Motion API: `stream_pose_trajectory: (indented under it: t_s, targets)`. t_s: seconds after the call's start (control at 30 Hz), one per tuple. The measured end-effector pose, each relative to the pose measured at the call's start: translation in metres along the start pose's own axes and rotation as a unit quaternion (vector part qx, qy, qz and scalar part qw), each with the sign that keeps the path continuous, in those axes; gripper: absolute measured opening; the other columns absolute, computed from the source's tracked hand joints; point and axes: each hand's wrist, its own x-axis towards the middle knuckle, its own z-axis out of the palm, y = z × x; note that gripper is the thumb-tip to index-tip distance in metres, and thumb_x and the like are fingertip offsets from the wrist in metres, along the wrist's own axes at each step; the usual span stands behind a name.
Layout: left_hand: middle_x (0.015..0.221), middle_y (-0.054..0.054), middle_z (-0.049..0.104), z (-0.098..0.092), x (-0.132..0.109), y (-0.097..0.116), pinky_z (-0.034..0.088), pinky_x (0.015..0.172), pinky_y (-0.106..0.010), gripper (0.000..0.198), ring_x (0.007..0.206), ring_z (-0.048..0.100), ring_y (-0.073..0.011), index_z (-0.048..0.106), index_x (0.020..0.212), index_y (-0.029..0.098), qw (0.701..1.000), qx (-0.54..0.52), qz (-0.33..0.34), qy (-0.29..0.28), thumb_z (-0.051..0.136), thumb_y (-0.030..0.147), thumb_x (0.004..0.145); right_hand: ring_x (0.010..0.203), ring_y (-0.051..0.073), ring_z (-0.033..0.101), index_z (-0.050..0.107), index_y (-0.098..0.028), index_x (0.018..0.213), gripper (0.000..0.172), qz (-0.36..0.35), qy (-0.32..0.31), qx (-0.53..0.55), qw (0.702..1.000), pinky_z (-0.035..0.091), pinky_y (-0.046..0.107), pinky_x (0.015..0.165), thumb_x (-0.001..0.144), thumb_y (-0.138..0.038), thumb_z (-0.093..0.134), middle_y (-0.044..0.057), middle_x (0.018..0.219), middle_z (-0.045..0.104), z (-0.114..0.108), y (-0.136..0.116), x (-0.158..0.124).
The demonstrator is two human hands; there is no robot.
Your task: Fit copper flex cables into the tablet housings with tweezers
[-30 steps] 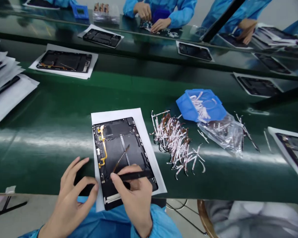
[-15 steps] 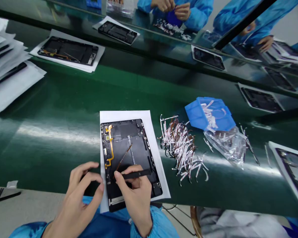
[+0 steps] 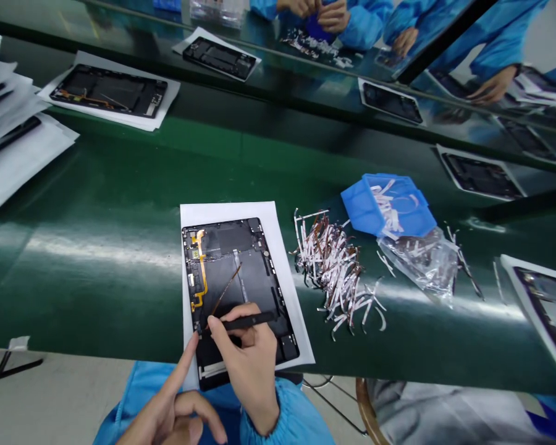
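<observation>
Right hand (image 3: 248,377), grip clamped on black tweezers (image 3: 248,321), tips at amber film strip (image 3: 225,289), over tablet rear housing (image 3: 241,272), left hand (image 3: 171,420), grip apart, forefinger beside housing edge

The right hand (image 3: 248,364) sits over the lower part of the black tablet housing (image 3: 241,247), thumb and fingers pinched around a slim black tool (image 3: 250,321), its wrist running down into a blue sleeve cuff (image 3: 271,414). The left hand (image 3: 171,414) lies below that housing's lower left corner, index finger (image 3: 180,371) stretched up towards it, the other fingers curled loosely inward.
</observation>
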Motion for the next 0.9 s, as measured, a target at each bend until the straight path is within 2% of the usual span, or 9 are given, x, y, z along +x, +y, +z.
stream_pose_trajectory:
  t_s: [0.1,0.17,0.3,0.43,0.53,0.63,0.7,0.77,0.9]
  targets:
    - [0.09,-0.003,0.068,-0.006,0.0,0.014,0.029,0.045,-0.018,0.09,0.044,0.042,-0.0033,0.026,0.153,0.038,0.996,-0.084,-0.032,-0.015,0.073,0.053,0.078,0.063,0.01,0.064,0.057,-0.019,0.078,0.014,-0.006,-0.001,-0.009,1.0,0.055,0.018,0.057,0.081,-0.024,0.071,-0.002,0.076,0.059,-0.001,0.0,0.0]
    - [0.092,-0.004,0.067,-0.007,0.001,0.018,0.026,0.042,-0.017,0.088,0.042,0.041,-0.0021,0.03,0.152,0.036,0.989,-0.142,-0.049,-0.009,0.074,0.051,0.076,0.063,0.01,0.064,0.057,-0.019,0.078,0.015,-0.009,0.0,-0.012,1.0,0.055,0.017,0.057,0.08,-0.024,0.071,-0.002,0.076,0.059,-0.002,0.0,0.0]
    - [0.103,-0.008,0.07,-0.005,0.004,0.014,0.031,0.044,-0.017,0.107,0.043,0.042,-0.0021,0.005,0.156,0.036,0.989,-0.143,-0.033,0.002,0.074,0.053,0.076,0.06,0.01,0.063,0.057,-0.019,0.077,0.015,-0.015,0.0,-0.016,1.0,0.054,0.017,0.055,0.08,-0.024,0.071,-0.002,0.074,0.059,-0.002,0.001,0.0]
    - [0.116,-0.006,0.067,0.002,0.002,0.009,0.035,0.045,-0.017,0.095,0.04,0.039,0.0005,0.0,0.154,0.046,0.999,-0.045,-0.008,0.016,0.066,0.054,0.085,0.06,0.01,0.063,0.058,-0.019,0.077,0.015,-0.014,0.003,-0.023,1.0,0.055,0.018,0.055,0.081,-0.025,0.071,-0.002,0.074,0.059,-0.002,0.003,0.0]
    - [0.107,-0.004,0.07,0.006,-0.002,0.004,0.04,0.049,-0.019,0.093,0.044,0.045,-0.003,0.0,0.155,0.042,1.0,0.0,0.01,0.02,0.063,0.053,0.088,0.061,0.01,0.063,0.058,-0.019,0.077,0.016,-0.015,0.0,-0.021,1.0,0.055,0.018,0.056,0.08,-0.025,0.072,-0.002,0.074,0.059,-0.002,0.004,0.0]
    - [0.095,-0.006,0.072,0.009,-0.001,-0.004,0.048,0.061,-0.023,0.099,0.065,0.064,-0.015,-0.008,0.156,0.031,0.999,0.019,0.037,0.027,0.059,0.058,0.089,0.061,0.01,0.064,0.058,-0.019,0.078,0.015,-0.01,-0.006,-0.018,1.0,0.055,0.017,0.056,0.081,-0.025,0.072,-0.003,0.073,0.059,-0.003,0.005,-0.001]
    - [0.092,-0.007,0.073,0.009,0.001,-0.007,0.05,0.064,-0.026,0.104,0.072,0.068,-0.0193,-0.015,0.155,0.027,0.999,0.006,0.042,0.016,0.057,0.062,0.088,0.061,0.01,0.064,0.058,-0.019,0.078,0.015,-0.009,-0.008,-0.016,1.0,0.055,0.017,0.056,0.081,-0.024,0.072,-0.003,0.073,0.059,-0.003,0.006,-0.001]
    - [0.093,-0.008,0.073,0.008,0.003,-0.007,0.052,0.062,-0.029,0.106,0.064,0.067,-0.0187,-0.016,0.155,0.028,0.999,-0.024,0.027,-0.009,0.056,0.066,0.086,0.061,0.009,0.064,0.058,-0.019,0.078,0.015,-0.013,-0.005,-0.015,1.0,0.055,0.016,0.056,0.081,-0.024,0.072,-0.003,0.073,0.059,-0.003,0.006,0.0]
    - [0.096,-0.008,0.071,0.001,0.003,0.003,0.05,0.052,-0.027,0.101,0.054,0.063,-0.015,-0.002,0.157,0.031,0.994,-0.1,-0.016,-0.03,0.056,0.069,0.084,0.062,0.009,0.064,0.058,-0.019,0.078,0.015,-0.023,-0.004,-0.017,1.0,0.055,0.016,0.056,0.081,-0.024,0.072,-0.003,0.075,0.059,-0.003,0.006,0.0]
